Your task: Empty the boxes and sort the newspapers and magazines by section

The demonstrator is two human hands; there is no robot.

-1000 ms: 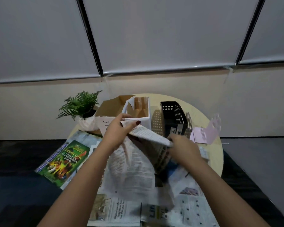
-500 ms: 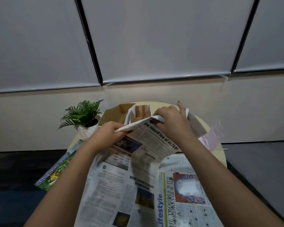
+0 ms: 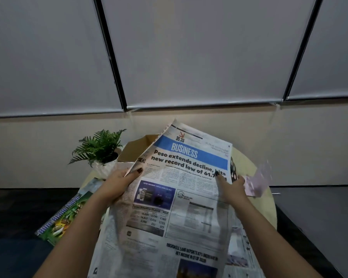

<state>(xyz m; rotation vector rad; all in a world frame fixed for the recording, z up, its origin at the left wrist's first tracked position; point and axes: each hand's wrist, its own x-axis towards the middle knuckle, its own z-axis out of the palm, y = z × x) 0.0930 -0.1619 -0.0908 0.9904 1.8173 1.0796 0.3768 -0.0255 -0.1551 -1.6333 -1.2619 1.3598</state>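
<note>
A newspaper [image 3: 181, 197] with a blue BUSINESS banner is held open and upright over the round table. My left hand [image 3: 119, 184] pinches its left edge, thumb on the front page. My right hand [image 3: 232, 186] grips its right edge near the headline. Behind the paper's top left corner shows an open cardboard box [image 3: 136, 150]. A green farm magazine [image 3: 62, 217] lies on the table's left side, partly over the edge. More newspaper sheets [image 3: 243, 255] lie flat under the held one at lower right.
A potted fern [image 3: 99, 149] stands at the table's back left. A pink perforated holder [image 3: 257, 182] sits at the right edge of the pale round table [image 3: 267, 205]. A black perforated bin [image 3: 233, 169] peeks out behind the paper. Dark floor surrounds the table.
The folded newspaper has been unfolded upward and spread wide, so the BUSINESS front page now faces me. Both hands moved apart to its side edges; the paper now hides the boxes and black bin.
</note>
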